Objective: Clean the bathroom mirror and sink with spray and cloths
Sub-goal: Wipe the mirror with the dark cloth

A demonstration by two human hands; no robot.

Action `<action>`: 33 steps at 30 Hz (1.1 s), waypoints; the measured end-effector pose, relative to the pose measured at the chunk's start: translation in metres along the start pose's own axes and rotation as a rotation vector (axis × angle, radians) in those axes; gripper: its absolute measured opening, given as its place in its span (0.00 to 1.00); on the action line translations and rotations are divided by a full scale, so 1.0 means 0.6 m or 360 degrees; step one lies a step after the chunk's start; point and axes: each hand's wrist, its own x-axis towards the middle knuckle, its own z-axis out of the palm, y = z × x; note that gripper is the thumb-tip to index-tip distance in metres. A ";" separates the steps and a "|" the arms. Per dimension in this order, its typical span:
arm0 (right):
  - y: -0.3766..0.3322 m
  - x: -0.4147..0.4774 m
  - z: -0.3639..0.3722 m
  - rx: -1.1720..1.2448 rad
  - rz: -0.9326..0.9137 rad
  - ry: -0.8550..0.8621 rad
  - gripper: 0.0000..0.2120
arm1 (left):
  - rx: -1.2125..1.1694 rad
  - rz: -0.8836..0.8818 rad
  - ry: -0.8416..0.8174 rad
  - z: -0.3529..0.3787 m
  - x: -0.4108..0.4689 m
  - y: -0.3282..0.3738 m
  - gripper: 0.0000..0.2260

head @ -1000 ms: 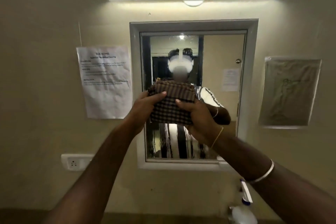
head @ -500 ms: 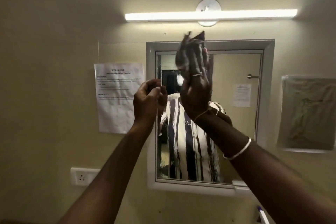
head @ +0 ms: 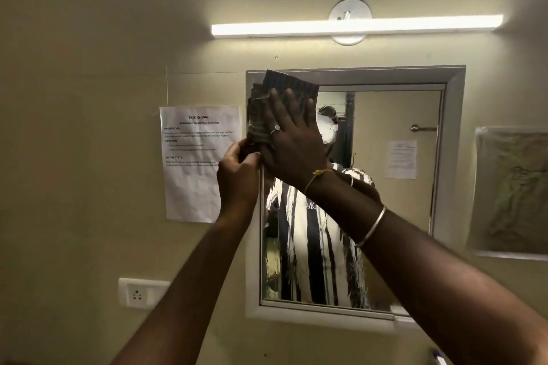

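Observation:
A wall mirror (head: pixel 391 187) in a pale frame hangs ahead under a strip light. A folded brown checked cloth (head: pixel 261 115) lies against the mirror's top left corner, partly over the frame. My right hand (head: pixel 292 139) presses the cloth flat with straight fingers. My left hand (head: pixel 238 169) pinches the cloth's lower edge just below, fingers curled. Wet streaks show in the lower part of the glass. The sink is out of view.
A printed task sheet (head: pixel 192 163) is taped left of the mirror and a plastic-covered sheet (head: pixel 513 192) hangs to the right. A wall socket (head: pixel 139 293) sits at the lower left. A bright strip light (head: pixel 355 28) runs above.
The cloth was held folded in both hands before the glass, then lifted. Now my right hand has spread it flat on the top left corner and my left hand has taken its lower edge.

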 end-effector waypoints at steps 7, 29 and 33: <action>0.026 -0.003 0.000 -0.0119 -0.0149 -0.0036 0.33 | 0.0110 0.0043 0.0043 0.013 -0.015 -0.002 0.15; 0.233 -0.133 -0.072 -0.0268 0.0187 0.0058 0.34 | -0.0051 0.0051 0.0061 0.021 -0.019 -0.025 0.17; 0.273 -0.162 -0.086 -0.0278 0.0298 0.0123 0.35 | -0.0074 0.0061 0.0090 0.027 -0.023 -0.029 0.17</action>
